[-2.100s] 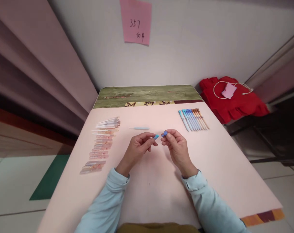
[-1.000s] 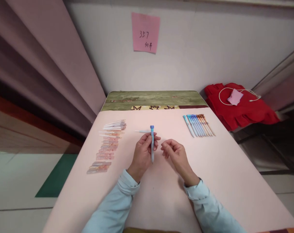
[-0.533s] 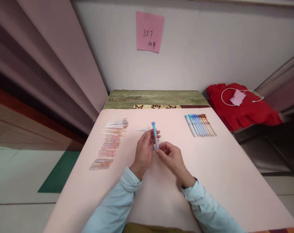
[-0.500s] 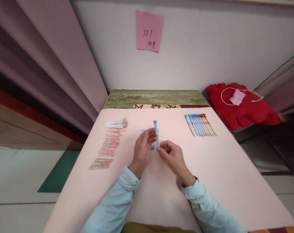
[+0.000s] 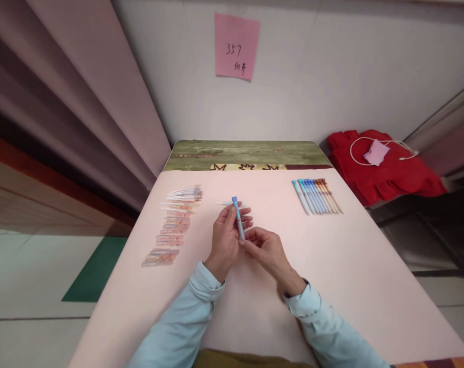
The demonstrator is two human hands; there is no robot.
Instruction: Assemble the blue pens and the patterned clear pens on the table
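A slim blue pen [image 5: 238, 221] with a darker blue top is held slantwise above the table, between both hands. My left hand [image 5: 226, 232] has its thumb and index finger closed on the pen's upper part, while its other fingers extend behind. Thumb and fingertips of my right hand [image 5: 268, 249] pinch the pale lower end. Behind the left hand, a thin white and light blue piece [image 5: 222, 203] lies on the table, partly hidden by the fingers.
At the right, a row of blue and brown pens [image 5: 318, 197] lies side by side. Clear pink-patterned barrels [image 5: 174, 230] and white slim parts [image 5: 184, 194] are laid out at the left. A red cloth [image 5: 389, 179] with a white cable sits beyond the table's right edge.
The pen has moved left and toward me, now against my left thumb and index finger. A small teal piece seen by my left fingers is out of sight. The laid-out rows stay put.
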